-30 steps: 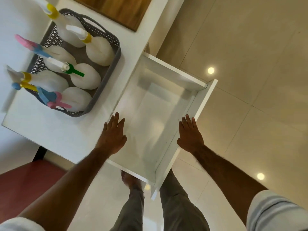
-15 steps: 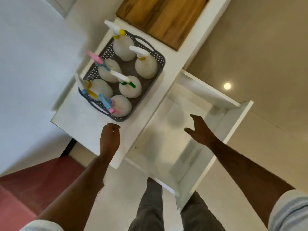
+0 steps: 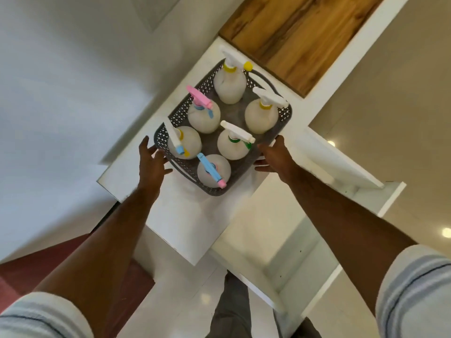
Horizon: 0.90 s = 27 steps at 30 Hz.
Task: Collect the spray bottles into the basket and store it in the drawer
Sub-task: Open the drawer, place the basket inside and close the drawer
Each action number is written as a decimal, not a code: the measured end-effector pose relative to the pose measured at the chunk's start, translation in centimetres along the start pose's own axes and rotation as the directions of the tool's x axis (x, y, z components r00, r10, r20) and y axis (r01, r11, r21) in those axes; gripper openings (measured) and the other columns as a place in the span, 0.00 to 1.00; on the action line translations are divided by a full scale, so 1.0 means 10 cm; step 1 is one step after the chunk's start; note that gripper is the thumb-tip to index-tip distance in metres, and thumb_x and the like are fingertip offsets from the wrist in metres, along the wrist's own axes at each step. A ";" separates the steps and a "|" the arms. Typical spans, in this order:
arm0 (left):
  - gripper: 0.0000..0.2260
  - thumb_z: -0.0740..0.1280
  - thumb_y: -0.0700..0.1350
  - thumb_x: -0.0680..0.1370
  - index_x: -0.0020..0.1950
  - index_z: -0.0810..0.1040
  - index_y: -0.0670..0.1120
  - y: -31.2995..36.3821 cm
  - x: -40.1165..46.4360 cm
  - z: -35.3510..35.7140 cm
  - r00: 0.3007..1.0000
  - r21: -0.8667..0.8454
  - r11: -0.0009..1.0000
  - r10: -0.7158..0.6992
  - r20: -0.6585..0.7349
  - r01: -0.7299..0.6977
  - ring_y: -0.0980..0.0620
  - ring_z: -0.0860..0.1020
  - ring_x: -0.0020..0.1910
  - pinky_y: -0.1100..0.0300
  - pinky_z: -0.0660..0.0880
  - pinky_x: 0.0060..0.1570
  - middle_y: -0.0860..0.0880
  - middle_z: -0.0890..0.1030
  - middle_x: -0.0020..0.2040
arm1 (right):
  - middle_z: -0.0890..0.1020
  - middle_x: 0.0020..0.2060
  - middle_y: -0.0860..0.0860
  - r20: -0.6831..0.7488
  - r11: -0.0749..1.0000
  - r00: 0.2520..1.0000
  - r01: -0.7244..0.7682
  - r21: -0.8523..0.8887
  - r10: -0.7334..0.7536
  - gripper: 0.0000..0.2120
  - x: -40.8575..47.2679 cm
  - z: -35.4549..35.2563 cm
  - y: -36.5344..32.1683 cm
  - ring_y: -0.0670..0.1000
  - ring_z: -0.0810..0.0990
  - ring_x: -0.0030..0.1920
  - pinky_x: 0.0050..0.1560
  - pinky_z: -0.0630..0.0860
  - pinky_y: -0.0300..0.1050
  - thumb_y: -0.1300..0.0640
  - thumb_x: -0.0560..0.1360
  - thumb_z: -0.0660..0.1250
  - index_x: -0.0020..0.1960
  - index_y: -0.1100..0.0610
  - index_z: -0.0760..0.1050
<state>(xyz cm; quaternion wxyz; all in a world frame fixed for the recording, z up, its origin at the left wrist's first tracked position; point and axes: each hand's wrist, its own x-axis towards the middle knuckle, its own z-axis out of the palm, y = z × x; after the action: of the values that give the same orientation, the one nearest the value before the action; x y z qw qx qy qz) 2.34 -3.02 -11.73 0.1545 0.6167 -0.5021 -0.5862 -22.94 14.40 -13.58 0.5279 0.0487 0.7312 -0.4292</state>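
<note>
A grey perforated basket (image 3: 215, 191) stands on the white tabletop (image 3: 180, 223) with several white spray bottles upright inside, such as the blue-and-pink-triggered one (image 3: 211, 171) nearest me and a green-collared one (image 3: 233, 145). My left hand (image 3: 151, 162) lies against the basket's near-left corner with fingers stretched forward. My right hand (image 3: 273, 155) touches the basket's right wall, fingers extended along it. The white drawer (image 3: 258, 230) is pulled out wide below and to the right of the basket, nothing inside.
A wooden panel (image 3: 292, 37) lies in the tabletop just behind the basket. A dark red surface (image 3: 22, 274) sits low at the left. My legs (image 3: 231, 306) stand on the glossy tiled floor (image 3: 395, 98) beside the drawer's front panel (image 3: 314, 303).
Both hands left the drawer and moved up to the basket, one to each side. The view swung so the basket is now central.
</note>
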 end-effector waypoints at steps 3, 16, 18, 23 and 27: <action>0.34 0.67 0.37 0.78 0.79 0.57 0.56 -0.01 0.15 -0.09 0.994 0.068 0.997 0.027 0.103 -0.034 0.45 0.79 0.62 0.46 0.80 0.51 0.46 0.72 0.71 | 0.81 0.56 0.58 -0.002 0.999 1.000 0.015 0.033 -0.015 0.28 0.07 0.06 0.01 0.58 0.86 0.44 0.35 0.84 0.50 0.56 0.71 0.72 0.67 0.51 0.62; 0.34 0.75 0.35 0.73 0.74 0.66 0.52 -0.20 -0.08 0.04 0.984 0.111 0.994 -0.021 0.179 0.000 0.41 0.79 0.62 0.42 0.82 0.49 0.46 0.74 0.69 | 0.82 0.54 0.51 0.024 0.989 0.996 0.079 0.128 -0.083 0.22 -0.19 -0.29 0.40 0.55 0.87 0.46 0.41 0.85 0.56 0.57 0.75 0.71 0.65 0.46 0.67; 0.34 0.75 0.33 0.72 0.73 0.67 0.51 -0.28 -0.21 0.13 0.979 0.126 0.992 -0.039 0.199 0.014 0.41 0.78 0.62 0.44 0.83 0.46 0.46 0.74 0.68 | 0.82 0.56 0.53 0.023 0.992 0.998 0.055 0.117 -0.058 0.26 -0.25 -0.44 0.55 0.56 0.87 0.46 0.42 0.84 0.56 0.55 0.76 0.70 0.69 0.48 0.62; 0.31 0.74 0.36 0.74 0.71 0.66 0.53 -0.49 -0.64 0.37 0.964 0.151 0.988 -0.079 0.254 0.042 0.40 0.81 0.59 0.45 0.83 0.43 0.45 0.73 0.68 | 0.82 0.57 0.53 0.017 0.993 0.999 0.028 0.114 -0.031 0.22 -0.48 -0.88 0.89 0.56 0.87 0.46 0.42 0.84 0.57 0.52 0.78 0.68 0.68 0.44 0.63; 0.28 0.72 0.37 0.76 0.71 0.66 0.54 -0.63 -1.02 0.65 0.966 0.163 0.986 -0.085 0.246 0.045 0.40 0.83 0.54 0.44 0.84 0.44 0.45 0.74 0.68 | 0.82 0.57 0.52 0.010 0.990 1.000 0.002 0.142 -0.004 0.20 -0.69 -1.23 1.16 0.55 0.88 0.44 0.39 0.84 0.54 0.52 0.78 0.67 0.67 0.42 0.63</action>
<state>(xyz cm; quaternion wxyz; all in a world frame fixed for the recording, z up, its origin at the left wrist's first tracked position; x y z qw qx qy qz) 1.36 10.54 -12.60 0.0213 0.5637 -0.5414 -0.6234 -22.84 32.64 -13.72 0.5264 0.0828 0.6960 -0.4812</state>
